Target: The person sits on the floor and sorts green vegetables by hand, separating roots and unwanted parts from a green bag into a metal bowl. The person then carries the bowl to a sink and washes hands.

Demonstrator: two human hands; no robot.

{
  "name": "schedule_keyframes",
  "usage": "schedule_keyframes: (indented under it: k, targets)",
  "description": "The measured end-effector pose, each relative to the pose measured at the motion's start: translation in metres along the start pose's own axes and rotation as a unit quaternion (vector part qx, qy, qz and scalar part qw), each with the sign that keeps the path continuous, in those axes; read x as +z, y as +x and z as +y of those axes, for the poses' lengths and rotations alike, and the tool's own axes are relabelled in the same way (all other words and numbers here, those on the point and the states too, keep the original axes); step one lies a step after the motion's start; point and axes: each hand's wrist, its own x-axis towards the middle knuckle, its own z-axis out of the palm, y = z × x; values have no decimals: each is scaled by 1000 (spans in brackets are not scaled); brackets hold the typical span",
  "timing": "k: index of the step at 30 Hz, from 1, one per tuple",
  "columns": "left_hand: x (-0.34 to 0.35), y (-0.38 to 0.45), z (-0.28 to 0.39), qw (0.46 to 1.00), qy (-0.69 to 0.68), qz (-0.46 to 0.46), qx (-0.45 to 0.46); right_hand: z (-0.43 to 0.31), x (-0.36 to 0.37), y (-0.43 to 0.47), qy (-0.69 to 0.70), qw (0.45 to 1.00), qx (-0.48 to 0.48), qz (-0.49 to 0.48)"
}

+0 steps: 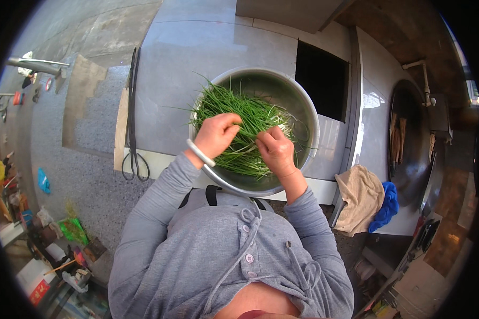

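A wide round metal basin (312, 115) holds a heap of thin green stalks with white ends, like chives or young scallions (239, 107). Over the left part of the heap is my left hand (217, 133), a pale bangle (200, 153) on its wrist; its thumb and forefinger are bent towards each other, and whether a stalk lies between them is unclear. My right hand (277, 149) is at the heap's right side, fingers curled in and pinched on a few thin stalks. The white ends lie mostly beyond the right hand.
The basin stands on a grey tiled counter (167, 79) with a dark square opening (321, 79) at its back right. Long black iron tongs (132, 107) lie along the left edge. A beige cloth (359, 199) and a blue cloth (385, 207) hang at the right, near a large wok (411, 139).
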Motion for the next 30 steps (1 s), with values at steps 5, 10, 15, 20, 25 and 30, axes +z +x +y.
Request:
schedule_keyframes:
  k: [5,10,15,20,25,30]
  targets:
    - [4,6,-1,999,6,27,-38,-4,4,-3,-14,1000,4,13]
    - [-67,12,-12,856,-426,182,-229,-8,-7,6,-11,998,50,38]
    - [-135,-17,-28,817,-485,204,-236,-19,-20,26,-36,990,85,103]
    - [-129,-42,-29,803,-498,169,-282,-53,28,52,33,998,-3,55]
    - [-127,-48,-22,785,-528,121,-301,-86,65,70,22,999,-18,-21]
    - [-108,-44,-5,857,-431,45,-278,-117,38,65,332,928,-4,-166]
